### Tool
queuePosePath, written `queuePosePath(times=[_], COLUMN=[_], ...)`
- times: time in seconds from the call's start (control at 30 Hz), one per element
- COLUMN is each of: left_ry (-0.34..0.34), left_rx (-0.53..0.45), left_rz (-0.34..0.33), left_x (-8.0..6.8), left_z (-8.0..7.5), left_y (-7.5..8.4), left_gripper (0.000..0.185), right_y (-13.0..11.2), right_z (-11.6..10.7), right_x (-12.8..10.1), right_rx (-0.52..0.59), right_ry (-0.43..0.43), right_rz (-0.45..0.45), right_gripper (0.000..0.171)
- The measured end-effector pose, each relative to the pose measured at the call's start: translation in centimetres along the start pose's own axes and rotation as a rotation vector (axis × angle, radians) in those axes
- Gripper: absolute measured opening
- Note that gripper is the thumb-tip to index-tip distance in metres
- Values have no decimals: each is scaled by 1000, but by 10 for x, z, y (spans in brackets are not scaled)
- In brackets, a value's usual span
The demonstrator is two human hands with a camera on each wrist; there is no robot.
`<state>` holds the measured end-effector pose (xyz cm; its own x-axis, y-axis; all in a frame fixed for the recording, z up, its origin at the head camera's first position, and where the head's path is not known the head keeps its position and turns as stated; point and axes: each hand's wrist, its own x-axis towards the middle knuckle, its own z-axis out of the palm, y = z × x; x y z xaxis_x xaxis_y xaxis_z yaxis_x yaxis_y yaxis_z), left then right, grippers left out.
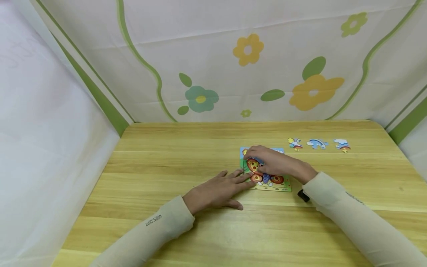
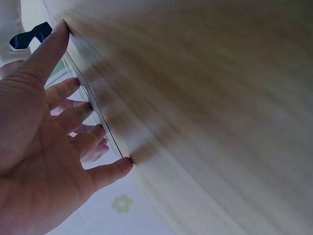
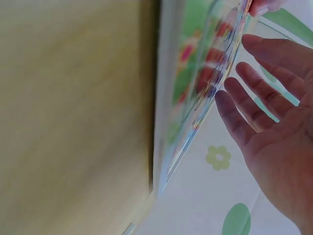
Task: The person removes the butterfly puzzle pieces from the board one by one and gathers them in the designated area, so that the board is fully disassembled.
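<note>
Flower-printed fabric (image 1: 220,66) is hanging beyond a wooden table (image 1: 150,167). From the left, the left hand (image 1: 218,191) is resting, fingers spread, on the near-left part of a picture puzzle (image 1: 267,178) lying just right of the middle; the right hand (image 1: 277,162) is touching it with loosely extended fingers. Three loose pieces (image 1: 317,144) are lying far right.

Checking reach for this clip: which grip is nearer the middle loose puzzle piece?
Right. The right grip is over the puzzle board, to the near left of the middle loose puzzle piece; the left grip is at the board's near-left side, farther from the piece.
</note>
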<state>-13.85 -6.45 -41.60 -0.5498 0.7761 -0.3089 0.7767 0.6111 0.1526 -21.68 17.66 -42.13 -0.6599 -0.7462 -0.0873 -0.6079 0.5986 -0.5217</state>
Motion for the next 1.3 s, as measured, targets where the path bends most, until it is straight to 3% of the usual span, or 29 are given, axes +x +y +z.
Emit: queuePosePath(times=[0.7,1.3], left_ry=[-1,-1], left_rx=[-8,-18], left_rz=[-4,-1], left_x=[0,0], left_z=[1,2], left_y=[-1,-2], left_gripper=[82,82], right_y=[-2,-3], right_z=[-1,1], right_x=[3,1], right_rx=[6,-32], right_ry=[-53,-32], right_rz=[-12,-11], right_gripper=[50,44])
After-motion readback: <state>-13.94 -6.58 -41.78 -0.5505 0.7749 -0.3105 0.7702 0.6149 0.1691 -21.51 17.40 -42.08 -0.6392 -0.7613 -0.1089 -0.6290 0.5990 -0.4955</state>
